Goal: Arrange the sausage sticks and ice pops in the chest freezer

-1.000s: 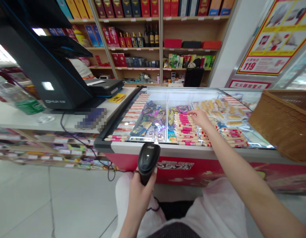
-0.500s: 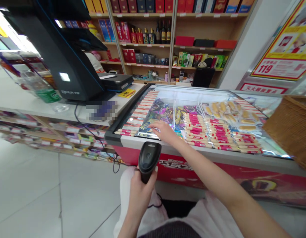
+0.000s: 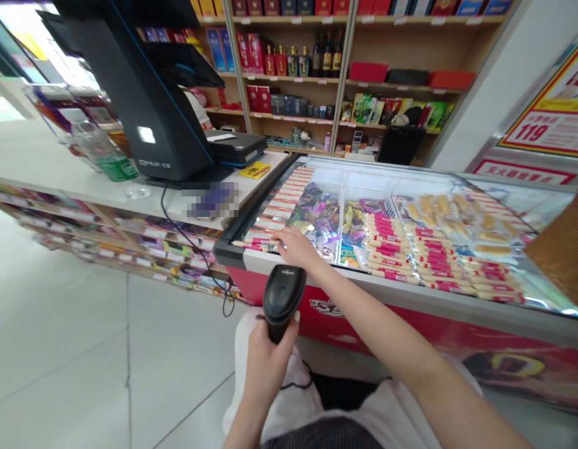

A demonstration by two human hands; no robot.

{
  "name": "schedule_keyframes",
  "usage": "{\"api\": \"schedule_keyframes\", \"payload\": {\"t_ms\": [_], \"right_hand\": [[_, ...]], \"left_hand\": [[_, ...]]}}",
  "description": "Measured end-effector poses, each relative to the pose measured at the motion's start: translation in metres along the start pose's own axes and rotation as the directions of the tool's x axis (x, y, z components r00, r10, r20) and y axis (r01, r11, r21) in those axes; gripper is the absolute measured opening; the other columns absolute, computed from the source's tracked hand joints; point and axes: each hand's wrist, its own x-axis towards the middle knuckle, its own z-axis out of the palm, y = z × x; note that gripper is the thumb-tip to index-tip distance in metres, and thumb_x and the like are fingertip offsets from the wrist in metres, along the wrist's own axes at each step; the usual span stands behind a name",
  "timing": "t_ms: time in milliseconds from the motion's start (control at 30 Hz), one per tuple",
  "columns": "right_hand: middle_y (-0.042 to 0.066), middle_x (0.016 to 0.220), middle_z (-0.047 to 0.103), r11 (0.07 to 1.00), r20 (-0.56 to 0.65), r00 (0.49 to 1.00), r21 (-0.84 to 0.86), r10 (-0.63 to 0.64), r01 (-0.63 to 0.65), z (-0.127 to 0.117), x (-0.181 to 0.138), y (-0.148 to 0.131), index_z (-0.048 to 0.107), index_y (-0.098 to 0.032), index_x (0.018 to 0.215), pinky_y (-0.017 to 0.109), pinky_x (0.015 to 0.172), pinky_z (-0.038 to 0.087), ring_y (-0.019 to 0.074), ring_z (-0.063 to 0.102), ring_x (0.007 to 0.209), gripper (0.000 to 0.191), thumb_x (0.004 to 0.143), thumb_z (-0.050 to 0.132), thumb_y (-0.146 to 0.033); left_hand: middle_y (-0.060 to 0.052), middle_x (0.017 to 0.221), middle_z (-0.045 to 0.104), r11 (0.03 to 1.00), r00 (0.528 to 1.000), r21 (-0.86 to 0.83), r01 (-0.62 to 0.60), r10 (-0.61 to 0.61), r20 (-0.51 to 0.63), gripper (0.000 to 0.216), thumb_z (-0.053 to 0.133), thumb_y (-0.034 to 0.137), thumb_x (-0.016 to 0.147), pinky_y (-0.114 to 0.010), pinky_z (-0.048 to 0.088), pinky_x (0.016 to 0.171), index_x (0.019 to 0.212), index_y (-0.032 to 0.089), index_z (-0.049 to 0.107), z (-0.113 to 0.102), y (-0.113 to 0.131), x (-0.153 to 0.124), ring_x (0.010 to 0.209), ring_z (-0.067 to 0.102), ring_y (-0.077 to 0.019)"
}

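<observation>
Gripping the black handheld barcode scanner (image 3: 282,298) by its handle, the left hand (image 3: 266,362) is holding it upright just in front of the long glass-topped chest freezer with a red front (image 3: 410,312), its fingers (image 3: 295,317) wrapped tight around the grip and the scanner's head pointing toward the freezer's near edge. The right hand (image 3: 295,248) is reaching across to the near left corner of the freezer, its fingers spread loosely and lying on the glass beside a column of red-and-white price strips (image 3: 274,215) stuck along the freezer's left edge; whether the fingertips are pinching one of the strips cannot be told. Under the glass, to the right of that hand, purple and yellow wrapped ice creams (image 3: 319,218) are lying in the freezer's left section, with pink wrapped bars (image 3: 386,240) and pale yellow ones (image 3: 438,209) farther right. To the left of the freezer, a white counter (image 3: 36,162) is carrying a black point-of-sale terminal (image 3: 148,100), with a black cable (image 3: 186,240) hanging down from it toward the freezer's corner. Behind the freezer, wooden shelves (image 3: 345,81) are holding red boxes and dark bottles.
</observation>
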Motion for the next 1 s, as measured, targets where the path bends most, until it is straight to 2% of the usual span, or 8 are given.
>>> {"api": "schedule_keyframes", "payload": {"t_ms": [200, 300, 400, 467, 600, 800, 1000], "right_hand": [[0.008, 0.11, 0.072, 0.988, -0.169, 0.979, 0.117, 0.116, -0.096, -0.042, -0.041, 0.017, 0.074, -0.02, 0.107, 0.035, 0.099, 0.048, 0.0213, 0.064, 0.107, 0.033, 0.089, 0.054, -0.001], [0.006, 0.104, 0.073, 0.97, -0.264, 0.948, 0.21, 0.178, -0.124, -0.065, -0.069, 0.025, 0.074, -0.02, 0.103, 0.033, 0.089, 0.053, 0.0194, 0.067, 0.097, 0.029, 0.088, 0.055, -0.004], [0.005, 0.101, 0.072, 0.938, -0.323, 0.909, 0.307, 0.264, -0.163, -0.077, -0.093, 0.028, 0.074, -0.021, 0.102, 0.03, 0.081, 0.056, 0.018, 0.067, 0.09, 0.03, 0.086, 0.054, -0.005], [0.005, 0.102, 0.071, 0.919, -0.337, 0.893, 0.354, 0.298, -0.173, -0.08, -0.102, 0.027, 0.074, -0.022, 0.101, 0.029, 0.08, 0.056, 0.0178, 0.067, 0.091, 0.031, 0.085, 0.053, -0.005], [0.004, 0.105, 0.072, 0.919, -0.351, 0.894, 0.369, 0.278, -0.14, -0.08, -0.105, 0.023, 0.073, -0.023, 0.101, 0.029, 0.084, 0.056, 0.018, 0.068, 0.098, 0.03, 0.086, 0.054, -0.006], [0.005, 0.105, 0.071, 0.913, -0.396, 0.871, 0.387, 0.292, -0.131, -0.081, -0.106, 0.024, 0.074, -0.022, 0.1, 0.029, 0.084, 0.055, 0.0176, 0.067, 0.098, 0.029, 0.086, 0.054, -0.006], [0.004, 0.104, 0.072, 0.922, -0.407, 0.873, 0.37, 0.268, -0.11, -0.078, -0.106, 0.026, 0.074, -0.022, 0.1, 0.029, 0.086, 0.054, 0.0177, 0.067, 0.097, 0.03, 0.085, 0.055, -0.005]], "left_hand": [[0.0, 0.057, 0.06, 1.0, 1.0, -0.011, 0.005, -0.005, 0.016, 0.042, 0.067, 0.058, 0.08, -0.028, 0.041, 0.05, 0.085, 0.017, 0.062, 0.006, 0.006, 0.0, 0.049, 0.052, -0.0169], [-0.001, 0.06, 0.062, 1.0, 0.999, -0.003, -0.018, 0.018, 0.027, 0.04, 0.068, 0.055, 0.081, -0.028, 0.042, 0.052, 0.09, 0.015, 0.065, 0.013, 0.014, -0.002, 0.051, 0.054, -0.0181], [-0.002, 0.061, 0.064, 0.998, 0.998, -0.004, -0.06, 0.06, 0.015, 0.037, 0.069, 0.05, 0.08, -0.029, 0.044, 0.055, 0.093, 0.015, 0.068, 0.023, 0.023, -0.003, 0.056, 0.059, -0.0204], [-0.002, 0.06, 0.064, 0.996, 0.996, -0.005, -0.085, 0.085, 0.01, 0.033, 0.069, 0.046, 0.079, -0.029, 0.045, 0.057, 0.091, 0.016, 0.069, 0.03, 0.028, -0.004, 0.059, 0.061, -0.0217], [-0.001, 0.059, 0.064, 0.997, 0.996, 0.022, -0.078, 0.077, 0.035, 0.033, 0.07, 0.048, 0.079, -0.03, 0.045, 0.057, 0.089, 0.016, 0.068, 0.036, 0.033, -0.004, 0.059, 0.061, -0.0218], [0.0, 0.056, 0.062, 0.997, 0.997, -0.025, -0.077, 0.078, 0.015, 0.035, 0.071, 0.052, 0.079, -0.027, 0.042, 0.053, 0.081, 0.017, 0.064, 0.038, 0.033, -0.003, 0.052, 0.057, -0.0179], [-0.001, 0.059, 0.063, 0.999, 0.999, -0.018, -0.047, 0.047, 0.019, 0.043, 0.071, 0.058, 0.078, -0.029, 0.042, 0.054, 0.082, 0.016, 0.064, 0.037, 0.031, -0.004, 0.053, 0.056, -0.0184]]}}
